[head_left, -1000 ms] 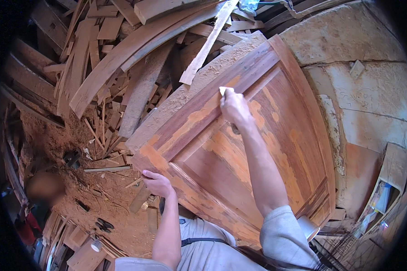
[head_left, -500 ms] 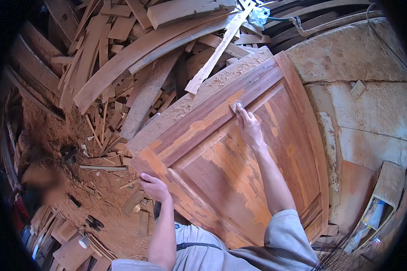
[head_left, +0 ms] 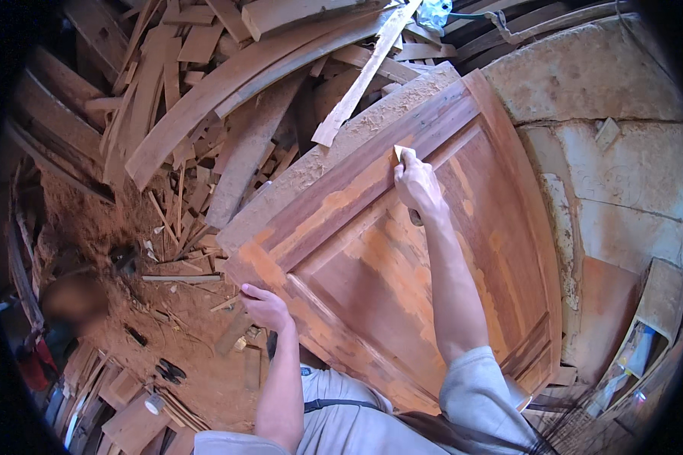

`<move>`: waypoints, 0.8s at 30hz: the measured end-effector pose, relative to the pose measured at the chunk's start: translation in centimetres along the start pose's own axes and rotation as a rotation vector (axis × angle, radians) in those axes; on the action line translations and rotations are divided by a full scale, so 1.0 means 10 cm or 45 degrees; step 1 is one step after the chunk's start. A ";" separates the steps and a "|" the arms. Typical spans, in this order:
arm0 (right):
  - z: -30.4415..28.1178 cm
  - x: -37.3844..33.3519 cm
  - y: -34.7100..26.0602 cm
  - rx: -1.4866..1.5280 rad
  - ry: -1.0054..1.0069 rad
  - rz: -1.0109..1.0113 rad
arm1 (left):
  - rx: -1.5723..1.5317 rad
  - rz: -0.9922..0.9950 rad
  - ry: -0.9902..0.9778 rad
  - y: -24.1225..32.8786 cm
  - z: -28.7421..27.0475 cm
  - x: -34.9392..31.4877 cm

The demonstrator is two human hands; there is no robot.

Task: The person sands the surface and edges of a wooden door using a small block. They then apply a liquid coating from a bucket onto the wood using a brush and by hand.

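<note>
A large reddish-brown panelled wooden door (head_left: 357, 273) lies at a slant in front of me, with orange patches of filler (head_left: 341, 199) smeared along its frame and panels. My right hand (head_left: 419, 186) grips a putty knife (head_left: 399, 153). Its pale blade meets the upper frame rail, and a dark handle end shows below the palm. At the door's near left corner, my left hand (head_left: 267, 308) is closed on the edge; its lower fingers are partly hidden.
Wood offcuts (head_left: 205, 144) are heaped behind and to the left. A dusty board (head_left: 334, 163) runs along the door's far edge, with a pale strip of wood (head_left: 364, 76) beyond. Concrete slabs (head_left: 630, 174) lie to the right; sawdust (head_left: 197, 334) covers the left floor.
My right hand has turned and drawn slightly toward me, so the blade and handle end now show. The left hand still holds the corner. The whole view has shifted a little.
</note>
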State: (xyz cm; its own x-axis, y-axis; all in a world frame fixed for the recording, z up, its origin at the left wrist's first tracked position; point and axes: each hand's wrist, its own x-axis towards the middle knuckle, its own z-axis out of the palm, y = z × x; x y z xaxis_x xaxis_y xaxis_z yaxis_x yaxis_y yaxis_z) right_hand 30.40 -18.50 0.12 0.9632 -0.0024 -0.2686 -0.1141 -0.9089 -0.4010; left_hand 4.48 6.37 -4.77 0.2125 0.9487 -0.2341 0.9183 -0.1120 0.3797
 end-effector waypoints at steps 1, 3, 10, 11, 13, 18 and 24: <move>-0.02 -0.06 -0.07 -0.001 -0.062 0.016 | 0.015 -0.005 0.003 -0.01 0.01 0.01; -0.02 -0.15 -0.16 -0.002 -0.123 0.040 | -0.020 0.016 0.050 -0.01 0.03 0.01; -0.26 -0.53 -0.33 0.058 -0.424 -0.046 | -0.029 -0.001 0.071 0.00 -0.02 0.03; -0.31 -0.54 -0.31 0.070 -0.509 -0.071 | -0.041 -0.002 0.052 0.01 -0.05 0.05; -0.28 -0.54 0.05 0.062 -0.297 -0.143 | -0.057 -0.005 0.021 0.04 -0.03 0.00; 0.01 -0.38 0.52 0.135 0.082 -0.349 | -0.053 0.052 0.063 -0.04 0.02 0.03; 0.12 -0.47 0.71 -0.008 -0.002 -0.274 | -0.017 -0.078 -0.061 0.11 -0.08 -0.01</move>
State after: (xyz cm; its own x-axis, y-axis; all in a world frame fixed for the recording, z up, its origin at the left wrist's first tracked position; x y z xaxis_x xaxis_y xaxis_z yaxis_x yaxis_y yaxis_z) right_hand 24.80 -24.47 -2.52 0.9649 0.1924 -0.1788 0.0953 -0.8909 -0.4440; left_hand 5.17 6.45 -3.60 0.1720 0.9383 -0.3001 0.9256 -0.0496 0.3753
